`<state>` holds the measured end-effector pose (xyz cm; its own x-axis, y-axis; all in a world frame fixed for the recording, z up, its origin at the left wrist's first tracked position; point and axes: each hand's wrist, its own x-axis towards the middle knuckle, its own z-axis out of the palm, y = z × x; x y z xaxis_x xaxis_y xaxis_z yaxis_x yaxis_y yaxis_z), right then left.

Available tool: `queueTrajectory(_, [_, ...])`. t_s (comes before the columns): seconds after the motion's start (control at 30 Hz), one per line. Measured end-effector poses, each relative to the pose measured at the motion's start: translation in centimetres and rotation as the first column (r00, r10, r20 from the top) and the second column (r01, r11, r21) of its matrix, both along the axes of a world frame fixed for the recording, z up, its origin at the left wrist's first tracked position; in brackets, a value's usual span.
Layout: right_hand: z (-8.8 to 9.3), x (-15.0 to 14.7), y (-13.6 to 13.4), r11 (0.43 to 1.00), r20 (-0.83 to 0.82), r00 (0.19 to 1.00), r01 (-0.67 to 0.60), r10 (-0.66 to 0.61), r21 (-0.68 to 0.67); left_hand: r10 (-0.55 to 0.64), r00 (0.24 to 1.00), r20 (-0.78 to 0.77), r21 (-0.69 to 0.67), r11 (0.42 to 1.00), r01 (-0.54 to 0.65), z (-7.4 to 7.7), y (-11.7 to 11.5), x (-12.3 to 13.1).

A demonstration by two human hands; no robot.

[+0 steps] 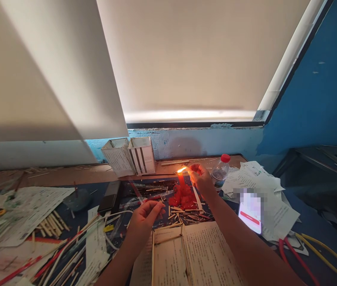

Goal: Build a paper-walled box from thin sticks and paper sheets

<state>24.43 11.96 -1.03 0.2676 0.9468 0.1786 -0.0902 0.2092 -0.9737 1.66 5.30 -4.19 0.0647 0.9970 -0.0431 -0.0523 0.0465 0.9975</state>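
A lit red candle (181, 180) stands in a mound of melted red wax (183, 197). My right hand (202, 182) is at the flame, thumb and fingertips pinched together; what they hold is too small and glare-lit to make out. Lower and to the left, my left hand (147, 215) is closed in a pinch above the near work, and I cannot tell what is between the fingers. Below both hands lies a frame of thin wooden sticks (153, 254) on printed paper (210, 248). Short cut sticks (174, 214) are scattered between the frame and the wax.
Two paper-sided stick boxes (141, 157) stand at the back. A red-capped bottle (219, 174) is right of my right hand, near loose papers (254, 178) and a lit phone (250, 212). Left are a black power bank (109, 197), a white cable (76, 238) and stick bundles (52, 224).
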Motion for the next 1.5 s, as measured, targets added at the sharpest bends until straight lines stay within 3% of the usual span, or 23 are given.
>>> queueTrajectory(0.37, [-0.7,0.7,0.6,0.999,-0.022,0.999,-0.05,0.049,-0.022,0.016,1.0,0.001,0.003,1.0,-0.016,0.6,0.0,0.3])
queueTrajectory(0.77, [-0.1,0.7,0.2,0.997,-0.031,0.996,-0.082,0.081,-0.008,0.018,1.0,-0.003,0.008,1.0,-0.018,-0.3,0.3,-0.1])
queueTrajectory(1.07, [-0.2,0.9,0.5,0.997,-0.038,0.997,-0.073,0.073,-0.006,-0.017,1.0,-0.001,0.002,1.0,0.017,-1.9,0.3,0.3])
queueTrajectory(1.5, [-0.6,0.8,0.5,0.996,0.014,0.996,-0.091,0.091,-0.004,0.002,1.0,0.001,-0.012,1.0,-0.002,-2.3,0.6,0.2])
